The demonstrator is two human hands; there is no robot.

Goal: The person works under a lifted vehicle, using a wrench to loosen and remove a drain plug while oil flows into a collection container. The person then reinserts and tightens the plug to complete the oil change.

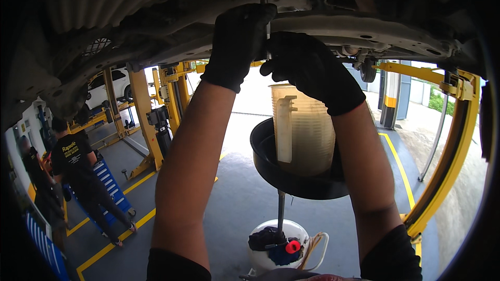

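Both my hands wear black gloves and are raised to the dark underside of a car. My left hand is closed round a slim upright metal extension bar, which runs up toward the underbody. Just right of it and a little lower, my right hand pinches the bar's lower end with bent fingers. The gloves hide much of the bar, and its upper end is dim. Below my right hand a translucent ribbed plastic container stands in a wide black drain pan.
The pan sits on a pole above a white round tank with a red cap and a hose. Yellow lift posts stand left and right. Two people are at far left beside a blue tool cart.
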